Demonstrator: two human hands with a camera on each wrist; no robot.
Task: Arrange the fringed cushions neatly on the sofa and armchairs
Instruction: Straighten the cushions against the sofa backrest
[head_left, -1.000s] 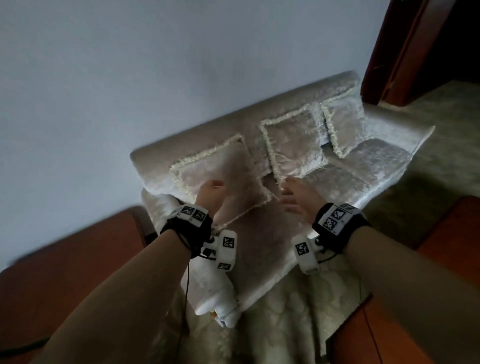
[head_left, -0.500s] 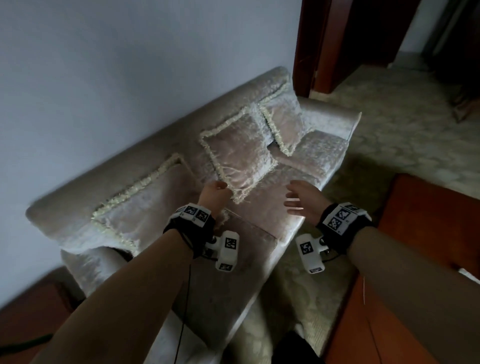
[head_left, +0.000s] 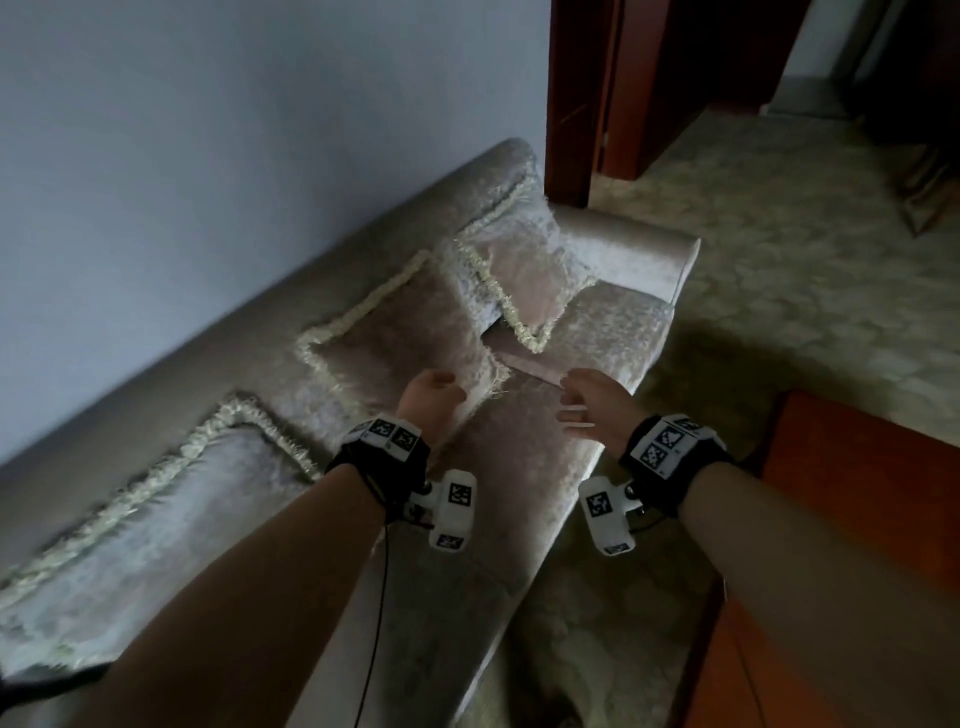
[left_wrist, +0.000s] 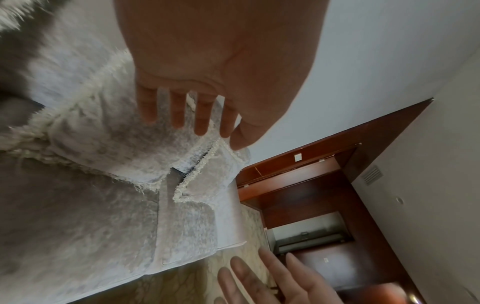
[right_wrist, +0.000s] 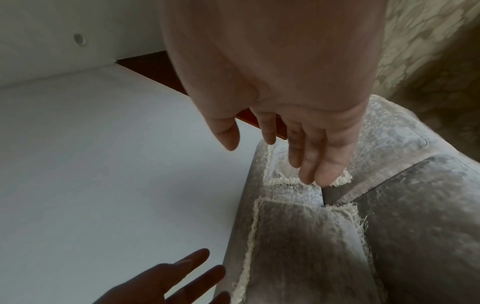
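Observation:
Three pale velvet cushions with cream fringe lean against the backrest of the beige sofa (head_left: 618, 338). The near one (head_left: 171, 519) sits at the lower left, the middle one (head_left: 405, 332) at centre, the far one (head_left: 524, 270) by the armrest. My left hand (head_left: 434, 395) hovers open just before the middle cushion's (left_wrist: 124, 144) lower corner, fingers straight, holding nothing. My right hand (head_left: 592, 400) floats open above the seat, fingers spread, short of the far cushion (right_wrist: 283, 166).
A grey-blue wall (head_left: 234, 130) runs behind the sofa. A dark red wooden door frame (head_left: 576, 93) stands past the armrest (head_left: 634, 244). Patterned carpet (head_left: 805, 249) covers the floor at right, and reddish wooden furniture (head_left: 857, 493) sits close by my right arm.
The view has shifted right along the sofa. Both hands have moved from the near cushion toward the middle and far cushions, staying open and holding nothing.

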